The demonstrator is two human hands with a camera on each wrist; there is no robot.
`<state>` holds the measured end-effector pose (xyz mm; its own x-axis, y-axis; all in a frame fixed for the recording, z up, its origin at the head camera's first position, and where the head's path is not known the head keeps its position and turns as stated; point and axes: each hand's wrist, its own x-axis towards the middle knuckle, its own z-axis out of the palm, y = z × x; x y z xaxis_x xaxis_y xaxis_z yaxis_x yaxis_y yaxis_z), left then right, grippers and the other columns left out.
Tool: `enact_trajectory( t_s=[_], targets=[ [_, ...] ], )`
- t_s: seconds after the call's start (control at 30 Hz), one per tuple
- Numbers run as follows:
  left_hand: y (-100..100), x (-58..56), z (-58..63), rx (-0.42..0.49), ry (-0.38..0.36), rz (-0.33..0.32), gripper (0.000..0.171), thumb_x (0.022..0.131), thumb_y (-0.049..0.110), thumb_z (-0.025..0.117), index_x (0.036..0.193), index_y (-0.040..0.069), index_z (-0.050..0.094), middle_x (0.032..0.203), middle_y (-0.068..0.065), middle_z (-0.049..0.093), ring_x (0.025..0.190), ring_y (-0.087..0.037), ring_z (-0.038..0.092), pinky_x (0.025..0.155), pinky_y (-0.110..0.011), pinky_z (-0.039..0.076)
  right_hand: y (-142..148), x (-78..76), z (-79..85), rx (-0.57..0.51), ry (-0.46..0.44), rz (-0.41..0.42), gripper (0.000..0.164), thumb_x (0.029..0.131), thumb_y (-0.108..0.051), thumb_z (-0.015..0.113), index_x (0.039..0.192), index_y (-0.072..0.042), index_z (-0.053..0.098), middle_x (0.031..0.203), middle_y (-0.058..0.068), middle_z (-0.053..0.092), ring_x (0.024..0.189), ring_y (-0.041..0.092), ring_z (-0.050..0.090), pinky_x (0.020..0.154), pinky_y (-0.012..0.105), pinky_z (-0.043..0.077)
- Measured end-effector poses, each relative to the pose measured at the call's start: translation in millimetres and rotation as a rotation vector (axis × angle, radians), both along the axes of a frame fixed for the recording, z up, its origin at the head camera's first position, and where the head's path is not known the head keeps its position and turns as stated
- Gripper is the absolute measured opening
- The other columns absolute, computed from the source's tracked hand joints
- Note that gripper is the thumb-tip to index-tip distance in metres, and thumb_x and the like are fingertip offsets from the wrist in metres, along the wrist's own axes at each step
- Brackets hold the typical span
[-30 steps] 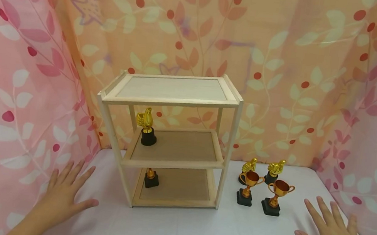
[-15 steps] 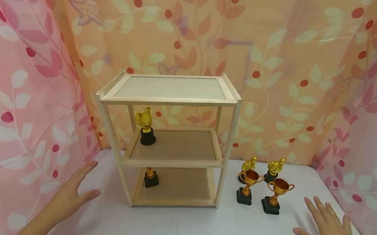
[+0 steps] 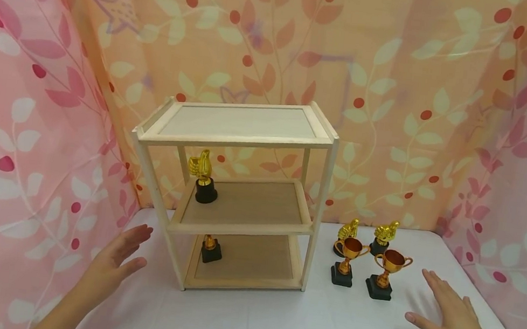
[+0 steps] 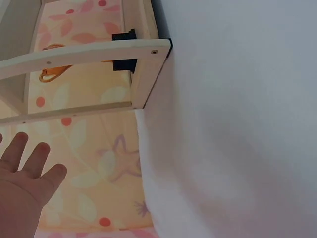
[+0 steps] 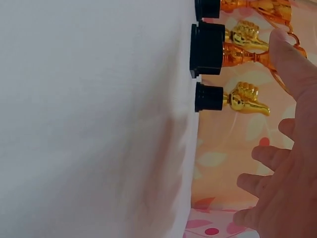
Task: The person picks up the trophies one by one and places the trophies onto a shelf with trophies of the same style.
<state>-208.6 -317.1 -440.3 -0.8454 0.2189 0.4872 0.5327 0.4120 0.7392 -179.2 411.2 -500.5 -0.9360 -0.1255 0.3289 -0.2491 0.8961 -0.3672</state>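
Observation:
My left hand (image 3: 110,264) hovers over the table left of the wooden three-tier shelf (image 3: 241,232), fingers extended, holding nothing. To the right of the cup trophies, my right hand (image 3: 450,321) is held with straight fingers and touches nothing. A gold thumbs-up trophy (image 3: 203,176) stands on the shelf's middle tier at the left. Below it, a cup trophy (image 3: 211,249) sits on the bottom tier, its top hidden in the head view. Right of the shelf are two bronze-coloured cup trophies (image 3: 344,260) (image 3: 384,274), with two gold thumbs-up trophies (image 3: 347,234) (image 3: 384,237) behind them.
A white cloth covers the table (image 3: 250,326). Patterned curtains (image 3: 386,119) enclose the back and both sides. The shelf's top tier (image 3: 244,123) has raised side rails, and thin posts (image 3: 320,214) stand at its corners.
Both hands have turned from palm-down with spread fingers to more edge-on. The left hand has moved slightly right, towards the shelf. The trophies and shelf stay in place.

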Motion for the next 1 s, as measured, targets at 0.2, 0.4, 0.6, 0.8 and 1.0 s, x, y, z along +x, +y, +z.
enact_trajectory(
  t_s=[0.2, 0.4, 0.6, 0.8, 1.0],
  targets=[
    [6, -3.2, 5.4, 0.095, -0.066, 0.015, 0.054, 0.097, -0.005, 0.063, 0.148, -0.001, 0.045, 0.138, 0.014, 0.062, 0.127, -0.003, 0.060, 0.097, -0.013, 0.050, -2, -3.4, 10.6, -0.124, -0.157, -0.006, 0.116, 0.083, -0.044, 0.084, 0.166, -0.018, 0.007, 0.159, 0.036, 0.027, 0.133, 0.067, 0.032, 0.105, 0.085, 0.010],
    [15, -6.1, 8.0, 0.172, -0.074, -0.013, 0.050, 0.097, -0.007, 0.063, 0.144, -0.009, 0.045, 0.135, 0.001, 0.066, 0.122, -0.007, 0.064, 0.095, -0.017, 0.053, -5, -5.5, 18.9, -0.158, -0.235, -0.045, 0.116, 0.085, -0.046, 0.082, 0.166, -0.019, 0.004, 0.160, 0.034, 0.027, 0.136, 0.063, 0.032, 0.089, 0.086, 0.030],
    [18, -3.6, 3.9, 0.221, -0.101, -0.017, 0.046, 0.097, -0.008, 0.061, 0.141, -0.011, 0.046, 0.127, 0.010, 0.069, 0.115, -0.007, 0.068, 0.092, -0.017, 0.055, -10, -4.4, 8.5, -0.177, -0.332, -0.056, 0.116, 0.086, -0.047, 0.080, 0.165, -0.016, 0.003, 0.158, 0.034, 0.031, 0.135, 0.059, 0.035, 0.085, 0.086, 0.035],
    [24, -3.6, 2.7, 0.292, -0.091, -0.073, 0.038, 0.099, -0.011, 0.056, 0.136, -0.013, 0.047, 0.124, 0.005, 0.071, 0.113, -0.011, 0.069, 0.093, -0.021, 0.056, -16, -5.2, 2.9, -0.208, -0.364, -0.046, 0.111, 0.089, -0.045, 0.078, 0.164, -0.009, 0.005, 0.157, 0.033, 0.034, 0.136, 0.058, 0.037, 0.086, 0.083, 0.039],
    [27, -9.9, 6.9, 0.374, -0.064, -0.127, 0.033, 0.099, -0.013, 0.054, 0.132, -0.015, 0.048, 0.121, -0.002, 0.071, 0.110, -0.014, 0.071, 0.092, -0.029, 0.058, -21, -16.7, 7.3, -0.270, -0.309, -0.011, 0.109, 0.088, -0.041, 0.080, 0.163, -0.007, 0.009, 0.156, 0.032, 0.037, 0.136, 0.059, 0.040, 0.091, 0.083, 0.036]
  ],
)
